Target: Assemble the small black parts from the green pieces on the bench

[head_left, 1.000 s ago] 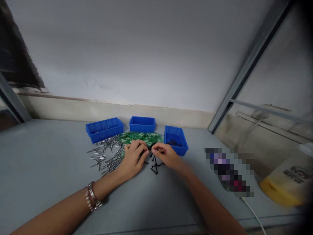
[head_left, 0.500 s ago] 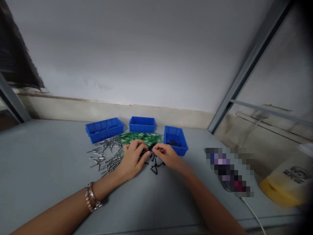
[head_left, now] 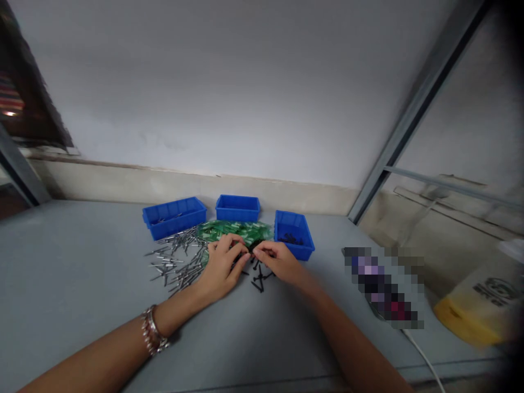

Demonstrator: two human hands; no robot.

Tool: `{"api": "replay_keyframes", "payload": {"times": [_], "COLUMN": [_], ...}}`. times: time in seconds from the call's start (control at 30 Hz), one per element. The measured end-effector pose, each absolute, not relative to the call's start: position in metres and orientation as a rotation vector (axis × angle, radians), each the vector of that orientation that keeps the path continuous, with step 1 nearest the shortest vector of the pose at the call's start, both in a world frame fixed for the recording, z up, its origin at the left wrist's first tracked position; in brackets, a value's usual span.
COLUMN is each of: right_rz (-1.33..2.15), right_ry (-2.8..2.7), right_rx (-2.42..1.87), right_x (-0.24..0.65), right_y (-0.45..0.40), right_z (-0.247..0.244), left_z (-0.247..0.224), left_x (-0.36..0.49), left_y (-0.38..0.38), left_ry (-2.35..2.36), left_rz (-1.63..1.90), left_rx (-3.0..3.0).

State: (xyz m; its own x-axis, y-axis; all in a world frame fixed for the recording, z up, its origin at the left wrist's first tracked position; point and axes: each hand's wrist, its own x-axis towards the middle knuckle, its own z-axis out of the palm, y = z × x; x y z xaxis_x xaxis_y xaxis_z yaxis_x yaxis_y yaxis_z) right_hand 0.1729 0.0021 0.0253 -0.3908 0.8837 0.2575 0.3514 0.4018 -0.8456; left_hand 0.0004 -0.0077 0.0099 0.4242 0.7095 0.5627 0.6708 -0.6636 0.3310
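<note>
My left hand (head_left: 226, 265) rests palm down over the near side of the pile, fingers bent and spread, thumb apart. Close beside its thumb, my right hand (head_left: 279, 261) has thumb and forefinger pinched together; whatever lies between them is too small to make out. Black screws (head_left: 258, 279) lie on the table just below both hands, and some are partly hidden by the fingers. Behind the hands is a clear plastic bag of green pieces (head_left: 233, 230). Silvery metal pins, which look like rivets (head_left: 186, 273), spread out to the left of my left hand.
Three blue bins stand at the back: a left bin (head_left: 176, 218) with a few metal pieces, a middle bin (head_left: 238, 208), and a right bin (head_left: 293, 234) holding black screws. On the right are a pixelated object (head_left: 380, 286) with a white cable (head_left: 423, 352) and a yellow-bottomed container (head_left: 475, 322).
My right hand has shifted very slightly left, closer to my left thumb. My left hand, the bins and the piles look the same. Striped cloth now shows in the opening at upper left.
</note>
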Motion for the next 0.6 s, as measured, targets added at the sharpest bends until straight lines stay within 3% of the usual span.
{"api": "replay_keyframes", "payload": {"times": [0.17, 0.4, 0.6], "right_rz": [0.780, 0.135, -0.333], "right_ry": [-1.931, -1.888, -1.700], "right_rx": [-1.086, -1.149, -1.564], "right_x": [0.176, 0.194, 0.209], "right_y": [0.004, 0.003, 0.007], "right_z": [0.025, 0.034, 0.032], "left_z": [0.018, 0.017, 0.015], "left_x": [0.001, -0.002, -0.003], "left_y": [-0.012, -0.010, -0.010], "left_ry": [1.357, 1.375, 1.329], "left_rz": [1.028, 0.984, 0.992], "left_rx": [2.582, 2.586, 2.593]}}
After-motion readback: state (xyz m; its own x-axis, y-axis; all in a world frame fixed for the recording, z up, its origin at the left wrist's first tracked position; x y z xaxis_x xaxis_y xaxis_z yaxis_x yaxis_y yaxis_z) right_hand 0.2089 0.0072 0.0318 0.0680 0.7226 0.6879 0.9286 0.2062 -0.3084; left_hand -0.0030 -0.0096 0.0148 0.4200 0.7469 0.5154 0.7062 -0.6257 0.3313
